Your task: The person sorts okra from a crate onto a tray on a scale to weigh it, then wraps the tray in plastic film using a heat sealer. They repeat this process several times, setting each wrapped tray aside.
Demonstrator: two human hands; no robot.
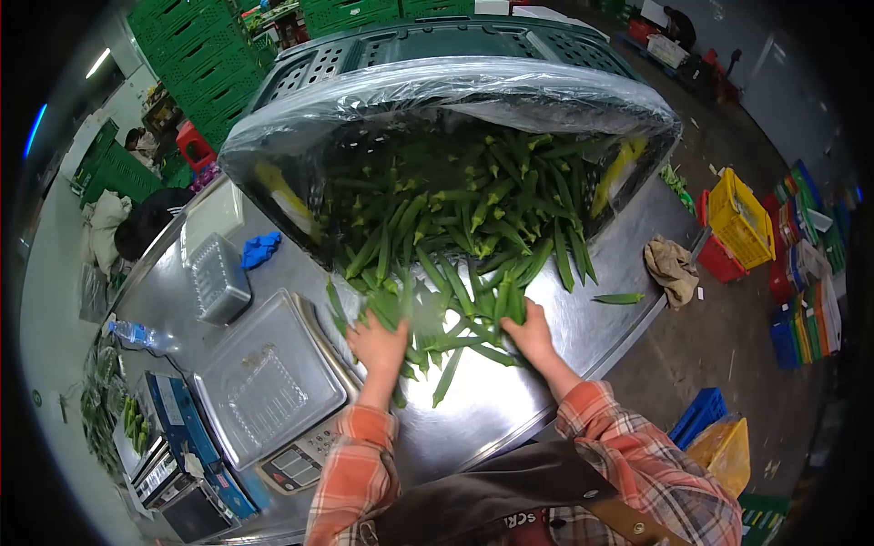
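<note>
My left hand (381, 348) is closed around several green okra pods at the left side of a loose pile, with its fingertips partly hidden among them. On the pile's right side, my right hand (532, 335) grips more okra, its thumb against the pods and its other fingers largely out of sight. Between the hands, okra pods (448, 375) lie scattered on the metal table (455, 428). Beyond them a dark green crate (455, 41), lined with clear plastic (437, 77), rests on its side with its opening toward me, and a heap of okra (473, 205) spills out.
At the left are a weighing scale (296, 466) with a clear tray (273, 387), a plastic container (218, 278), a blue crumpled item (261, 249) and a water bottle (137, 335). A brown cloth (672, 271) and a single okra pod (619, 298) lie near the right edge. Yellow crate (739, 218) stands beyond.
</note>
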